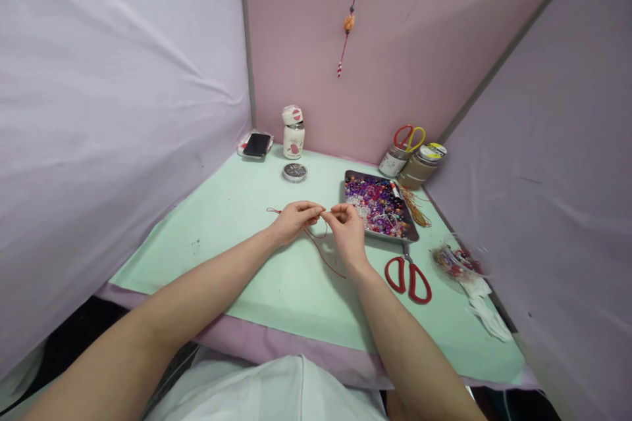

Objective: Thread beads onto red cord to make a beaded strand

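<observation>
My left hand (pixel 295 219) and my right hand (pixel 348 229) meet fingertip to fingertip above the pale green table (pixel 247 243). Both pinch a thin red cord (pixel 320 251). One end of the cord pokes out to the left of my left hand, and a loop and a tail trail down toward me between the wrists. Just right of my right hand lies a metal tray of purple, clear and red beads (pixel 378 204). Whether a bead sits between my fingertips is too small to tell.
Red-handled scissors (pixel 408 277) lie right of my right wrist. At the back stand a small white bottle (pixel 293 132), a round tin (pixel 295 172), a phone (pixel 257 144) and two jars (pixel 413 162) with scissors in one. A plastic bag of bits (pixel 457 260) lies far right. Cloth walls enclose the table.
</observation>
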`<state>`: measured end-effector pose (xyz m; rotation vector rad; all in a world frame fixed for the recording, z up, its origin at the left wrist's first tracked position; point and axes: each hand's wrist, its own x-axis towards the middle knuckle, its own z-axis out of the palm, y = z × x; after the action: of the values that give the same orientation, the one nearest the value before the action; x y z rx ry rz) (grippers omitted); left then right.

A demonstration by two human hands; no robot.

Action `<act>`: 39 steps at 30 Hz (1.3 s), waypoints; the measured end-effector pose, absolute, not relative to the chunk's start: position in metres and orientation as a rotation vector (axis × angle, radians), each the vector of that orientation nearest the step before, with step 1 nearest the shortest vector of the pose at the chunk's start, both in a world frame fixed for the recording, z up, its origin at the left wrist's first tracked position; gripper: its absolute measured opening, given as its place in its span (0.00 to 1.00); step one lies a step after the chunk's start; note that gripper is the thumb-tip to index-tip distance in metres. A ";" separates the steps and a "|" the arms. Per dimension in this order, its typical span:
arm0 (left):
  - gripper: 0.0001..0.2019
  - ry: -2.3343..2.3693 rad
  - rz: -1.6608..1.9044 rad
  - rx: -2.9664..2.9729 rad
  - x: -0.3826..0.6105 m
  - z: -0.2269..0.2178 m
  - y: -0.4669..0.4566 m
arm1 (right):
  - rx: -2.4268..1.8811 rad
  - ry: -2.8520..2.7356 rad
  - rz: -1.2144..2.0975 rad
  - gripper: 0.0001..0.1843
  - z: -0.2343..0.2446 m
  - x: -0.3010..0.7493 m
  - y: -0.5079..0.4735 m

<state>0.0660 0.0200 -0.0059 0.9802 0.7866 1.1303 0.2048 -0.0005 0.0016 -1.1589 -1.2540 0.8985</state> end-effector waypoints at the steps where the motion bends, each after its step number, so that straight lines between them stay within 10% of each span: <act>1: 0.15 0.786 1.125 0.980 0.066 -0.006 0.020 | -1.158 -1.256 0.896 0.15 0.002 0.205 0.000; 39: 0.12 0.709 1.055 0.879 0.066 -0.010 0.019 | -1.260 -1.369 0.677 0.13 0.002 0.205 0.001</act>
<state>0.0661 0.0193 -0.0097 0.8794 0.7094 1.0550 0.2049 0.0015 0.0019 -1.2597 -1.3695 0.6773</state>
